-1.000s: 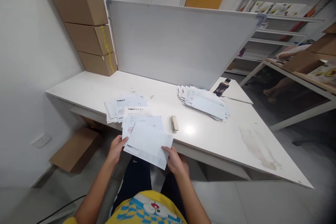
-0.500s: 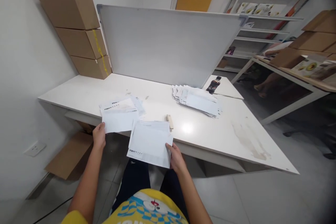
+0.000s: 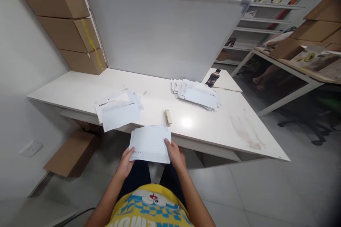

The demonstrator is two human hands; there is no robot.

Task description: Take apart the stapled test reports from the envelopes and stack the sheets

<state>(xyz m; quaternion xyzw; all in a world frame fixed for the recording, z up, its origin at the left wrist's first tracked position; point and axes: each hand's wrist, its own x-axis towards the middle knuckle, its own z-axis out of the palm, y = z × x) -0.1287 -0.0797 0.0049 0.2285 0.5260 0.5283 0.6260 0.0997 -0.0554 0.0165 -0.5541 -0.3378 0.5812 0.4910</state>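
Presently, in the head view, a small sheaf of printed papers (image 3: 150, 143) is held level at the front edge of the white desk (image 3: 218, 127), above the wearer's lap. Its left side is pinched between thumb and fingers by the left hand (image 3: 126, 163); its right side is gripped likewise by the right hand (image 3: 176, 153), the thumb laid on top. Just beyond the sheaf, a cream stapler (image 3: 168, 117) is seen. To the left, loose PONY-headed sheets (image 3: 121, 115) are spread, partly overhanging the edge; to the right, a thicker paper pile (image 3: 201, 95) is fanned near a dark soda bottle (image 3: 213, 78).
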